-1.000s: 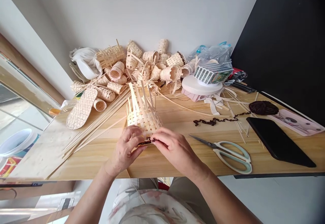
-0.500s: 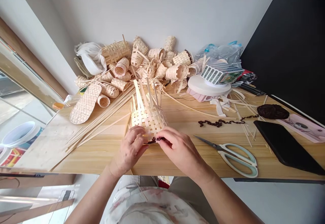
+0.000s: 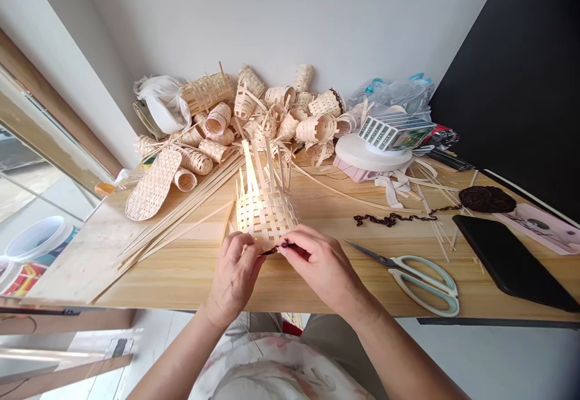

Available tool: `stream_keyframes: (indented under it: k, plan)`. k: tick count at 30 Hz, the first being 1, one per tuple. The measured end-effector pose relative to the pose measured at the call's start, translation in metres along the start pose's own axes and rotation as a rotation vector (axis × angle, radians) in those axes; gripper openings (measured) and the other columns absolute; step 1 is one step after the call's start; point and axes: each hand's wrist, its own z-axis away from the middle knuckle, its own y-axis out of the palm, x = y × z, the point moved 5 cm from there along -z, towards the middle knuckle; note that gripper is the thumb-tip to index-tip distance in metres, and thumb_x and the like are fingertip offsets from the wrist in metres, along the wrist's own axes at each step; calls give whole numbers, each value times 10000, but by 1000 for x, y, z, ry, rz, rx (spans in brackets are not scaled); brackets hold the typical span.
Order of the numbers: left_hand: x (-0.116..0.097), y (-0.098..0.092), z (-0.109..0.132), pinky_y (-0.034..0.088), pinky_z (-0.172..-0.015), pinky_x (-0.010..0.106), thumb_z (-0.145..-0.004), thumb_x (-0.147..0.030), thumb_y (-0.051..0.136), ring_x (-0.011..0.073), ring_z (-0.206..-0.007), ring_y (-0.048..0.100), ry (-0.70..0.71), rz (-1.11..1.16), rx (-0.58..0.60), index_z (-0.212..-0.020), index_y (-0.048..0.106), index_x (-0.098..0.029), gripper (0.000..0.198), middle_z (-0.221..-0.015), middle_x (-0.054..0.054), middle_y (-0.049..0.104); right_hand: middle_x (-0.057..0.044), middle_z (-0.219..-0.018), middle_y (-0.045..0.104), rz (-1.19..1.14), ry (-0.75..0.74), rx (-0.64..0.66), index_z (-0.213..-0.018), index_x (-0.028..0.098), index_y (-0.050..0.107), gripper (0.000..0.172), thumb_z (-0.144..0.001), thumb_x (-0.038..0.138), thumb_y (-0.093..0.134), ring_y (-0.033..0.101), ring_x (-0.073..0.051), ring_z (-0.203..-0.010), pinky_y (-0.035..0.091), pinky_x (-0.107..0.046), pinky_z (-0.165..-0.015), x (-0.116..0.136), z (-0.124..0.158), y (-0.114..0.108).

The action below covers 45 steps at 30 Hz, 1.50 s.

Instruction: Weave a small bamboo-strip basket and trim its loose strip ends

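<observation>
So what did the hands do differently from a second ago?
Very little. The left hand slid down off the side of the woven basket to its near rim, so more weave shows. The right hand keeps pinching the dark cord there. Scissors and phone stayed put.

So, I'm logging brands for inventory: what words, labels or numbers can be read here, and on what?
None is legible.
Box on the white turntable: printed, too small and blurred to read.
Pink card beside the black tablet: a picture, no readable words.
</observation>
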Motion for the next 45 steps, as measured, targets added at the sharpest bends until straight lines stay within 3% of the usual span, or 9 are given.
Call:
stream_keyframes:
  k: [5,12,21,28,37,45]
  plan:
    - [1,-1,-5,477,-704,274,-800,-78,569,166,-841,472,-14,75,-67,-893,565,-189,145,-862,40,483,-19,-694,591,83,-6,-39,-680,187,563,170,-816,126,482,544,-136,-606,415,-230,-570,0,2,2]
    - [2,-2,-5,467,-704,275,-805,-84,559,156,-826,481,1,107,-114,-801,568,-197,114,-833,31,490,-19,-685,592,300,-145,-84,-695,193,563,184,-833,119,465,542,-134,-585,376,-232,-553,5,8,11]
    - [4,1,-1,463,-747,302,-770,-70,600,173,-874,469,-23,169,-90,-831,538,-173,135,-882,44,488,-19,-693,598,399,-213,-62,-744,197,600,231,-819,59,430,553,-145,-619,376,-244,-574,10,9,14]
    - [5,3,1,461,-745,300,-779,-105,605,177,-878,465,-56,204,-83,-819,533,-169,105,-889,46,492,-15,-697,592,347,-169,-38,-730,196,596,198,-839,109,456,555,-133,-613,375,-242,-567,9,7,14]
    - [5,3,1,459,-747,311,-792,-103,584,179,-884,458,-55,219,-76,-815,538,-162,79,-890,49,497,-3,-656,541,588,-139,-35,-644,199,515,205,-795,72,459,484,-133,-541,286,-262,-499,21,1,16]
    - [6,4,1,464,-733,309,-794,-108,589,175,-854,472,-38,231,-99,-795,539,-165,76,-873,46,510,1,-627,514,609,-349,74,-598,183,548,273,-785,7,455,470,-125,-584,303,-251,-533,26,6,13]
